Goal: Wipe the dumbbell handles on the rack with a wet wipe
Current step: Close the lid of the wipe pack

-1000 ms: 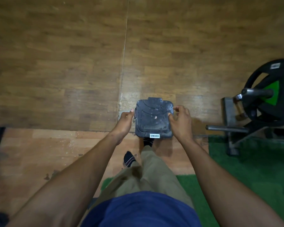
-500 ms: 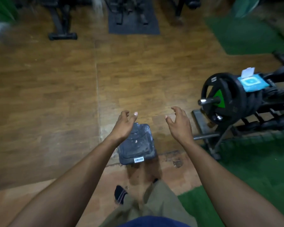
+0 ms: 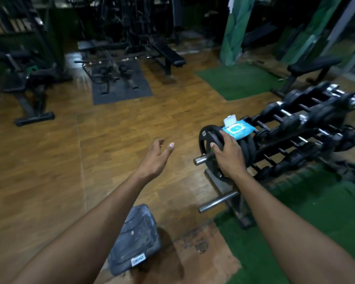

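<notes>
A blue wet wipe pack [image 3: 237, 129] with its white lid flipped up lies on top of black weight plates [image 3: 210, 140] at the near end of the dumbbell rack [image 3: 307, 128]. The rack holds several black dumbbells with chrome handles on sloped tiers at the right. My right hand [image 3: 229, 155] rests over the edge of the front plate, just below the pack, fingers spread and holding nothing. My left hand [image 3: 157, 158] hovers open above the wooden floor, left of the plates.
A dark grey square stool [image 3: 136, 240] stands on the floor between my forearms. Steel pegs [image 3: 217, 201] stick out of the plate stand toward me. Green turf [image 3: 316, 222] lies at right. Benches [image 3: 166, 52] and machines stand at the back.
Both hands let go of the grey stool, now on the floor. The view rose to the rack, and my right hand moved right onto the weight plates.
</notes>
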The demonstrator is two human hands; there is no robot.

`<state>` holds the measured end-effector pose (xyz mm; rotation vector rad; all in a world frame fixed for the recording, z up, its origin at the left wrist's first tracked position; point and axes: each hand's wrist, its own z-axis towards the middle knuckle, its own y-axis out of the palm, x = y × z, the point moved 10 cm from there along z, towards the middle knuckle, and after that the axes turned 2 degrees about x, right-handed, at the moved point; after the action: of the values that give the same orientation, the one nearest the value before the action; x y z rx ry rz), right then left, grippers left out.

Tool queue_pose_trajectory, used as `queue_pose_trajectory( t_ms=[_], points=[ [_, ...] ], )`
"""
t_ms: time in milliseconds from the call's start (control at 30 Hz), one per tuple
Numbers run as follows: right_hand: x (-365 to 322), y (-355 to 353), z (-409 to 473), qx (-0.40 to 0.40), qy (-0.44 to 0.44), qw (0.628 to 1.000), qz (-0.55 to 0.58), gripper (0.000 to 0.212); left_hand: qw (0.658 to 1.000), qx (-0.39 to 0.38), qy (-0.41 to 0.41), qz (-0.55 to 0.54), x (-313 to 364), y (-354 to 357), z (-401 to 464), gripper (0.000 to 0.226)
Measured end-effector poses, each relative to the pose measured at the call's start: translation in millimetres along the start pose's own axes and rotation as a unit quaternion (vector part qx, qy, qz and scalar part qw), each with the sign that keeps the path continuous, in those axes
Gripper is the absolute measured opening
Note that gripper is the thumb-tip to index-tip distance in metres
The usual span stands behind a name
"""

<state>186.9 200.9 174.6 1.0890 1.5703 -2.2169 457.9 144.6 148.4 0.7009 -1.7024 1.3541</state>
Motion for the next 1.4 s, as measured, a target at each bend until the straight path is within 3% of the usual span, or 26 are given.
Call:
queue_pose_trajectory(
  t_ms=[267, 467, 833, 967, 1200, 1400],
  points=[
    [81, -83, 80, 0.014, -0.003, 0.999, -0.046, 0.062, 0.997, -0.053, 0.04, 0.046, 89, 105, 66, 0.083],
    [128, -112, 132, 0.021, 0.017, 0.998, -0.053, 0.063, 0.994, -0.077, 0.048, 0.066, 119, 163, 106, 0.076],
    [192, -63, 203, -0.054, 0.059, 0.995, -0.055, 0.061, 0.988, -0.151, -0.004, 0.03, 79, 256, 202, 0.068],
    [213, -49, 224, -0.083, 0.071, 0.991, -0.071, 0.061, 0.982, -0.183, -0.013, 0.039, 77, 286, 237, 0.09],
    [240, -27, 263, -0.145, 0.083, 0.982, -0.085, 0.064, 0.986, -0.157, -0.036, 0.038, 79, 311, 285, 0.069],
    [258, -2, 311, -0.211, 0.049, 0.972, -0.091, 0.064, 0.99, -0.096, -0.098, 0.033, 73, 310, 319, 0.069]
  ],
)
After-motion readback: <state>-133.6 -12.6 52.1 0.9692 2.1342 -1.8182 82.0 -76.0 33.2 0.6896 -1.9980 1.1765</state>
